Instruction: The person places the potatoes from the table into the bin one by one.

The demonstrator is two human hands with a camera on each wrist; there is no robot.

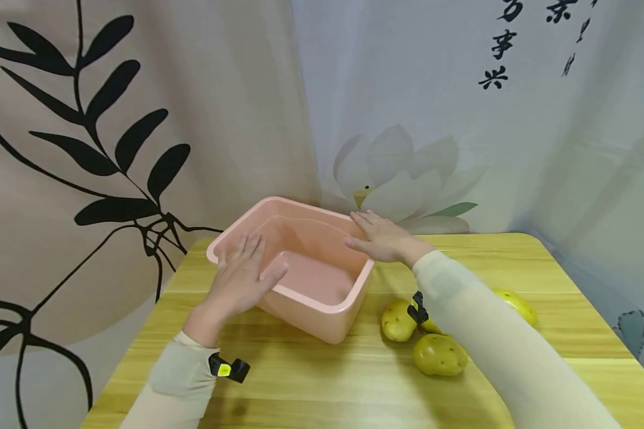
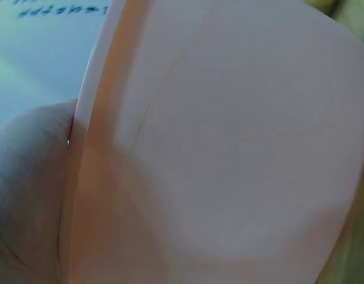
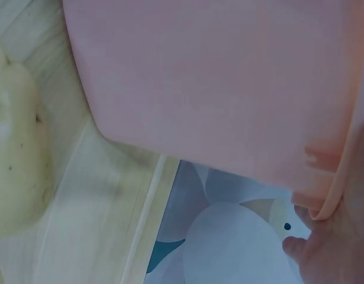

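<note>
A pink plastic tub [image 1: 349,301] with rounded corners stands at an angle on the wooden table, its inside bare. My left hand [image 1: 238,277] lies over its near-left rim, fingers straight and thumb apart. Across the far-right corner rests my right hand [image 1: 383,237], fingers extended over the rim. In the left wrist view the tub's outer wall [image 2: 241,136] fills most of the picture, with part of the left hand [image 2: 28,189] against the rim. Right fingertips show past the rim's corner in the right wrist view, beside the tub wall [image 3: 217,77].
Several yellow potatoes lie right of the tub: one potato [image 1: 399,320] close to it, another potato [image 1: 440,354] nearer me, and one potato [image 1: 517,307] beyond my right forearm. My sleeve partly covers others. A printed curtain [image 1: 236,119] hangs behind the table [image 1: 300,393].
</note>
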